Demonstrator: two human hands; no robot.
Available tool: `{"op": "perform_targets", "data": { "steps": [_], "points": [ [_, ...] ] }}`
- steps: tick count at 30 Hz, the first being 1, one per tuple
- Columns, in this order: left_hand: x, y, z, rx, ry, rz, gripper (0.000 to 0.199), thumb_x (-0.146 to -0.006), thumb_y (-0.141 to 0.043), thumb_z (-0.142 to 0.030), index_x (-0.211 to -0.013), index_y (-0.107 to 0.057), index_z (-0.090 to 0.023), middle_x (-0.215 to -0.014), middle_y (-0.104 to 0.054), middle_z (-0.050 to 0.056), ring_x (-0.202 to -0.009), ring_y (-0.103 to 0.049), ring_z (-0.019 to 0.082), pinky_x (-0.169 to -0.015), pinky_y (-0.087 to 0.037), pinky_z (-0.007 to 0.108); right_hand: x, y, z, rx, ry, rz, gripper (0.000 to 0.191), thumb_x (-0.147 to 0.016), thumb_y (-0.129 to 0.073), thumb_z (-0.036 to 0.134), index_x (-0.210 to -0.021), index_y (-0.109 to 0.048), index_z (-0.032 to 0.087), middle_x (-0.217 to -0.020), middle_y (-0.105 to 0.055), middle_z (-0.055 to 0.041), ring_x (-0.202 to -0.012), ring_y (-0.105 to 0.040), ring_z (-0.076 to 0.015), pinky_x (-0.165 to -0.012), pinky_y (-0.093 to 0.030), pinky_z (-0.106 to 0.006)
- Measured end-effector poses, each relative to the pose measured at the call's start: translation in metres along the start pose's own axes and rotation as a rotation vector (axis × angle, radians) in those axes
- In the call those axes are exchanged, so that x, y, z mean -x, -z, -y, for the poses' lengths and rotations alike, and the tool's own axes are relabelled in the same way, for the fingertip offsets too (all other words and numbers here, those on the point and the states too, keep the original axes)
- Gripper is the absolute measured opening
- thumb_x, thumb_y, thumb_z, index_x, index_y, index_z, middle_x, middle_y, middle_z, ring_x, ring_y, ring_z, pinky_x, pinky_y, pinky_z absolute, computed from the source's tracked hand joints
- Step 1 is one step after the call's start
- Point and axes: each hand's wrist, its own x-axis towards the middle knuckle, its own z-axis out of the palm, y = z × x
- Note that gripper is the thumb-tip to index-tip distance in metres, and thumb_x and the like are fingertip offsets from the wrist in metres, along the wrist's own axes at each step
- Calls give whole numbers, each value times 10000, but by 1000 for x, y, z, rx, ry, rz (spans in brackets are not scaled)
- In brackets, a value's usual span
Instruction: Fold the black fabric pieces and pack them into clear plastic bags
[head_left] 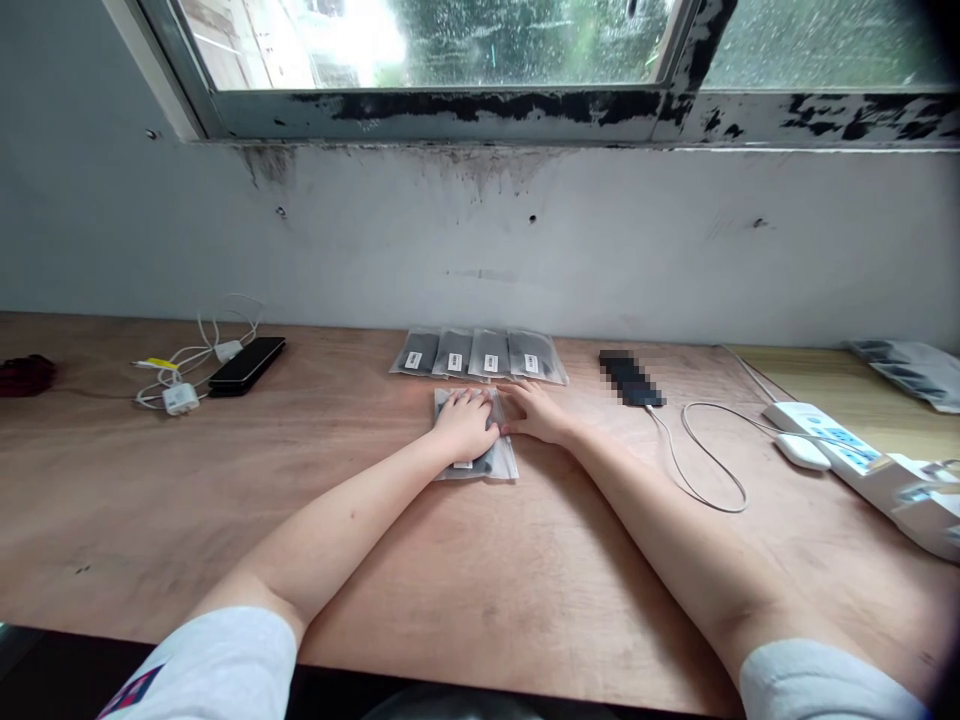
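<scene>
Plastic packet (pixel 477 466) lies flat on the plywood worktop (pixel 225 530) directly in front of me, something dark sealed inside and a white label just showing below my left hand (pixel 463 424). That hand is spread flat, pressing on the packet's upper half. My right hand (pixel 534 411) lies open beside it, its fingertips (pixel 504 428) on the packet's right edge and touching my left fingers. Neither hand pinches anything.

At 12 o'clock, just beyond the packet, four similar labelled packets (pixel 478 355) lie side by side in a row. At 2 o'clock sits a dark object blurred past recognition (pixel 630 378), with a white cable (pixel 705 508) looping away from it. Farther out at 3 o'clock is a white power strip (pixel 821 445), and more packets (pixel 900 372) lie beyond it near 2 o'clock. At 10 o'clock a black phone (pixel 246 365) lies beside a white charger (pixel 180 398) and tangled wires. A dark red bundle (pixel 26 375) sits at the far left, near 9 o'clock.
</scene>
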Motion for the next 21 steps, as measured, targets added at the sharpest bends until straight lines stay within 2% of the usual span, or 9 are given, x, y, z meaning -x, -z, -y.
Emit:
{"op": "perform_targets", "data": {
  "steps": [10,13,18,21],
  "points": [
    [-1,1,6,-26,-27,12,593,-947,-411,-424,-1472,-506,-165,-1589,-418,109,-1492,-326,303,-1237,-205,486,-4,10,20,-39,115,189,951,-754,-820,364,-1567,-345,233,-1582,-393,-148,-1454,-363,-341,-1187,-306,-526],
    [0,2,6,-27,-29,17,605,-946,-408,-410,-1485,-490,-148,-1587,-418,118,-1494,-321,306,-1238,-203,489,-3,12,25,-47,84,266,1049,-724,-832,362,-1602,-269,249,-1631,-316,-133,-1496,-297,-341,-1216,-261,-519],
    [0,4,5,-13,-21,30,615,-949,-398,-401,-1503,-467,-142,-1595,-407,111,-1501,-304,311,-1240,-202,496,1,12,27,-8,-38,416,1236,-672,-858,476,-1637,-114,267,-1690,-128,-119,-1554,-96,-356,-1244,-149,-535],
    [0,5,4,-3,-12,26,625,-960,-383,-398,-1532,-424,-147,-1607,-390,99,-1506,-293,300,-1245,-195,487,2,10,27,-10,-35,469,1301,-656,-862,521,-1637,-45,275,-1699,-55,-108,-1559,-28,-357,-1248,-105,-532]
  ]
}}
